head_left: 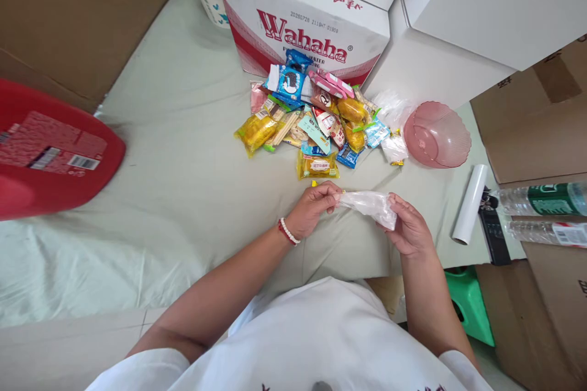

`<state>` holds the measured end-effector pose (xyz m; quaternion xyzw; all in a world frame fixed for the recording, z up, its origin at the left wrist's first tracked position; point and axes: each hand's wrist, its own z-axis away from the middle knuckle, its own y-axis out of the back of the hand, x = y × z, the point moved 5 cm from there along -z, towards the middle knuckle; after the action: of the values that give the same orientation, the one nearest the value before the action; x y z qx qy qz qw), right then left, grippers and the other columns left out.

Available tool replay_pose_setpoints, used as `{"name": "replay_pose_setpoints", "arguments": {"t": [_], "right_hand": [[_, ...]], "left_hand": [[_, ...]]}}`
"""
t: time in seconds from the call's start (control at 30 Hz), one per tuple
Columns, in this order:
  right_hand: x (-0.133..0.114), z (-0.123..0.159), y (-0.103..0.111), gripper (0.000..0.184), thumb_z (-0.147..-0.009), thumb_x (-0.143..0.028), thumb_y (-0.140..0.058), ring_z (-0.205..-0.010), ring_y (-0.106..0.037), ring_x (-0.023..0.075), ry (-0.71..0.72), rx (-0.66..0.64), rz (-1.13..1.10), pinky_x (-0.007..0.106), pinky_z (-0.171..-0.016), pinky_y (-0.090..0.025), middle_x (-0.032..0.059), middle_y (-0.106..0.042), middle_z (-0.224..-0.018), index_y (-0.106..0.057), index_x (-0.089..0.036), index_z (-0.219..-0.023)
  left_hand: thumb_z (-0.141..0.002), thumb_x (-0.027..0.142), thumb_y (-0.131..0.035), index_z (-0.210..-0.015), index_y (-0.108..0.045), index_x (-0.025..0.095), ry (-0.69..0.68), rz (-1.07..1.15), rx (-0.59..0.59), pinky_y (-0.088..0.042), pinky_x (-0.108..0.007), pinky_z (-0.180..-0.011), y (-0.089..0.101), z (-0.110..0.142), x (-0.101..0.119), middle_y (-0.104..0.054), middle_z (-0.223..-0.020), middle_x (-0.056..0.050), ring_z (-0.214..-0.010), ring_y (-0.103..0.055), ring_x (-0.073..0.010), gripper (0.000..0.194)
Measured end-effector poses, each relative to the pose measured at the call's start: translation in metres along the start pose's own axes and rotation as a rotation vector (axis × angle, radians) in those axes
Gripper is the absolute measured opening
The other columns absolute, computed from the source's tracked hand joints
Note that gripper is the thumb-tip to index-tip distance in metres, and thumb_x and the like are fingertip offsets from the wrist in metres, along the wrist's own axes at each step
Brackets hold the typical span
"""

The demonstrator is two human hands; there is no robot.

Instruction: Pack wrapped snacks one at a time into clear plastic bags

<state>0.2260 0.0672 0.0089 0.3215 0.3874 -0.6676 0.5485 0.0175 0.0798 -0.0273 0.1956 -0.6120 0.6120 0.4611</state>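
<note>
The left hand (310, 211) and right hand (413, 229) pinch opposite ends of the bag (367, 203), which looks thin, so too hard a pull between them could tear it.

Cardboard boxes (77, 18) stand at the left and right of the cloth-covered worktop (183, 183); a green stool (474, 311) is by its near right corner, pale floor tiles (82, 351) by its near left.

Straight ahead, the way is blocked by the snack pile (316, 125), with the Wahaha carton (316, 30) walled up behind it! Out left, a broad lane is offered across the table (183, 128), bounded by the red container (55, 153). On the right, forward passage is barred by the pink bowl (438, 134); between right hand (409, 226) and white roll (470, 204), a narrower strip can be crossed.
</note>
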Motion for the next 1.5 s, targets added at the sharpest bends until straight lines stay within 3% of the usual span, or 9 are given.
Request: {"name": "replay_pose_setpoints", "arguments": {"t": [0.33,0.53,0.67,0.77,0.87,1.13,1.23,1.33,1.5], "right_hand": [[0.011,0.003,-0.002,0.04,-0.066,-0.048,-0.09,-0.05,-0.037,0.0078,0.067,0.085,-0.016,0.02,-0.044,-0.03,-0.0057,-0.048,-0.062,-0.063,-0.02,-0.075],[0.007,0.008,-0.006,0.034,-0.08,-0.052,-0.08,-0.054,-0.043,0.0104,0.28,0.187,0.192,0.023,-0.051,-0.036,-0.0049,-0.054,-0.062,-0.065,-0.022,-0.077],[0.01,0.011,-0.011,0.033,-0.089,-0.054,-0.071,-0.057,-0.046,0.0119,0.29,0.123,0.294,0.024,-0.053,-0.04,-0.0042,-0.055,-0.064,-0.063,-0.023,-0.08],[0.013,0.013,-0.017,0.036,-0.088,-0.06,-0.069,-0.071,-0.057,0.0151,0.281,0.028,0.329,0.026,-0.062,-0.049,-0.0004,-0.065,-0.085,-0.065,-0.025,-0.098],[0.012,0.014,-0.02,0.062,-0.074,-0.053,-0.086,-0.098,-0.063,0.0202,0.28,-0.065,0.395,0.031,-0.08,-0.055,0.0043,-0.068,-0.117,-0.06,-0.028,-0.125],[-0.023,0.011,0.04,0.041,-0.072,-0.048,-0.087,-0.058,-0.05,0.011,0.1,0.005,0.313,0.024,-0.051,-0.044,-0.0032,-0.057,-0.072,-0.071,-0.023,-0.1],[-0.034,0.011,0.053,0.04,-0.074,-0.051,-0.084,-0.059,-0.05,0.011,0.258,0.232,0.415,0.024,-0.051,-0.043,-0.0018,-0.059,-0.074,-0.069,-0.021,-0.095],[-0.031,0.018,0.035,0.038,-0.087,-0.059,-0.068,-0.061,-0.05,0.0121,0.404,0.344,0.479,0.023,-0.048,-0.041,0.0008,-0.062,-0.078,-0.067,-0.021,-0.092],[-0.005,0.016,-0.03,0.045,-0.077,-0.056,-0.08,-0.075,-0.059,0.0157,0.317,-0.006,0.517,0.024,-0.052,-0.047,0.0044,-0.068,-0.095,-0.068,-0.022,-0.105]], "left_hand": [[-0.065,0.061,-0.087,-0.103,-0.054,0.02,0.108,-0.078,-0.04,-0.043,-0.019,-0.048,-0.006,0.002,-0.011,-0.059,-0.094,0.0,-0.069,-0.061,-0.0099,0.065],[-0.08,0.076,-0.063,-0.095,-0.055,0.017,0.106,-0.16,-0.044,-0.041,-0.018,-0.045,-0.009,0.006,-0.01,-0.064,-0.099,-0.005,-0.063,-0.061,-0.0082,0.061],[-0.075,0.062,-0.076,-0.092,-0.06,0.016,0.123,-0.294,-0.014,-0.038,-0.018,-0.046,-0.009,0.006,-0.014,-0.059,-0.076,0.002,-0.057,-0.055,-0.0083,0.052],[-0.076,0.057,-0.076,-0.088,-0.061,0.016,0.079,-0.281,0.021,-0.036,-0.02,-0.048,-0.008,0.004,-0.014,-0.053,-0.065,0.006,-0.053,-0.047,-0.0072,0.046],[-0.074,0.056,-0.08,-0.086,-0.062,0.015,0.078,-0.202,0.011,-0.031,-0.021,-0.048,-0.006,0.003,-0.013,-0.055,-0.067,0.005,-0.052,-0.043,-0.0054,0.047],[-0.061,0.045,-0.093,-0.082,-0.06,0.015,0.297,0.043,-0.223,-0.025,-0.019,-0.047,-0.004,0.003,-0.011,-0.055,-0.065,0.005,-0.052,-0.042,-0.0038,0.049],[-0.062,0.045,-0.093,-0.081,-0.061,0.015,0.281,0.034,-0.24,-0.027,-0.019,-0.047,-0.005,0.003,-0.012,-0.058,-0.067,0.004,-0.051,-0.042,-0.0036,0.048],[-0.063,0.047,-0.092,-0.078,-0.058,0.016,0.205,-0.017,-0.202,-0.028,-0.019,-0.045,-0.006,0.0,-0.015,-0.056,-0.064,0.006,-0.049,-0.041,-0.004,0.048],[-0.064,0.045,-0.092,-0.076,-0.058,0.016,0.147,-0.071,-0.14,-0.031,-0.019,-0.047,-0.006,0.0,-0.017,-0.052,-0.062,0.007,-0.052,-0.042,-0.0047,0.045]]}}
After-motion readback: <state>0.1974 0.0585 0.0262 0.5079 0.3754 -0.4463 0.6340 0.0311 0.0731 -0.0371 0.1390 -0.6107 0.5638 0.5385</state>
